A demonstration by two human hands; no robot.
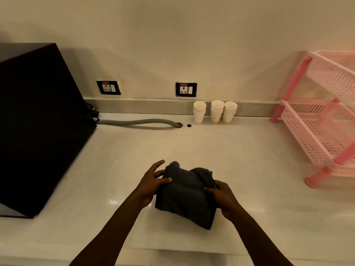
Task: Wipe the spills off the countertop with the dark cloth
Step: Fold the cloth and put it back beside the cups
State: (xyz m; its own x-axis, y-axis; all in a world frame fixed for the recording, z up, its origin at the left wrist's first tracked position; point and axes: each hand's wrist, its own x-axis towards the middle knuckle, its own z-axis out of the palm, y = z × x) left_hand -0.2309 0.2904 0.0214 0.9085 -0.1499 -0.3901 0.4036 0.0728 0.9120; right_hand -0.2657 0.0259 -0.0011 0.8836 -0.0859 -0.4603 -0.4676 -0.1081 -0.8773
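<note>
1. My left hand (pixel 151 184) pinches the left side of the dark cloth (pixel 185 196), thumb on top and the other fingers spread behind it; my right hand (pixel 223 198) is clamped on the cloth's right side, thumb pressed into a gathered fold.

2. The cloth is bunched into a rough pad between both hands, near the front edge of the worktop (pixel 240 150), about midway along it. I cannot tell whether its underside rests on the surface or hangs just above it.

3. I judge it soft, light and limp: it will sag and unfold if I hold one corner only. It is best gripped across the folded bulk, palm flat on top, so the pad stays together under pressure. It is not fragile and unlikely to slip.

4. The surface is pale and glossy; I can make out no clear spill from here, only a glare patch to the left of the cloth.

5. Along the left edge stands a large black appliance (pixel 38 121), with a grey corrugated hose (pixel 138 122) running from behind it into a hole by the back edge.

6. Three stacks of white paper cups (pixel 215 112) stand against the back edge, light enough to topple if a sweep reaches them.

7. A pink plastic rack (pixel 324 120) occupies the right end; its legs limit strokes that way.

8. Two wall sockets (pixel 186 89) sit above the back edge, well clear of the cloth.
</note>
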